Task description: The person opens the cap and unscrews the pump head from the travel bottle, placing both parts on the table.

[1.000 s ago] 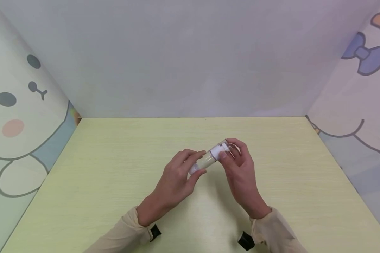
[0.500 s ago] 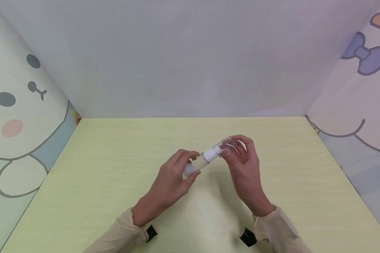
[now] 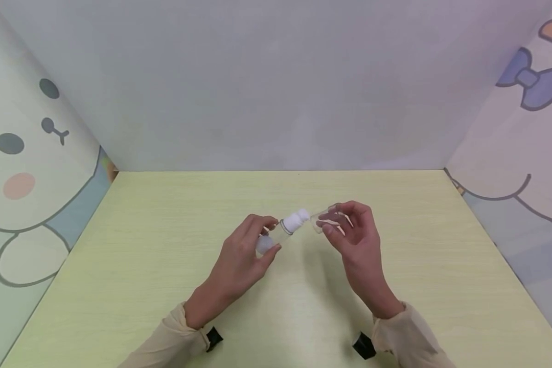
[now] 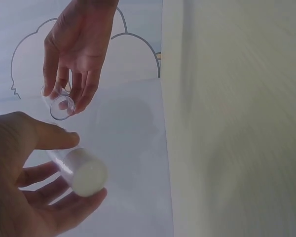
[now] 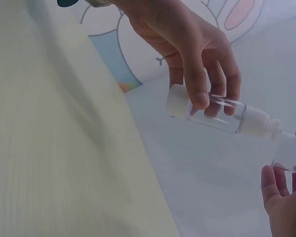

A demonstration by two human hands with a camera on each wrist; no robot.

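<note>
My left hand (image 3: 241, 253) grips a small clear pump bottle (image 5: 217, 117) by its lower body, thumb on one side and fingers on the other. The bottle has a white base and a white pump top (image 3: 296, 220), which tilts up to the right in the head view. In my right hand (image 3: 356, 243) is a clear see-through cap (image 3: 319, 221), pinched between thumb and fingers. The cap's round open rim (image 4: 62, 107) shows in the left wrist view. Cap and pump top stand slightly apart in the head view. Both hands are raised above the table.
Below the hands lies a pale yellow wood-grain table (image 3: 175, 214). A plain grey-white wall (image 3: 276, 92) rises behind it, and cartoon-printed panels (image 3: 37, 194) flank both sides. Black wrist devices (image 3: 364, 346) show near the sleeves.
The clear cap has come off the pump top. My left hand has moved left and slightly down with the bottle, while my right hand has drawn to the right with the cap.
</note>
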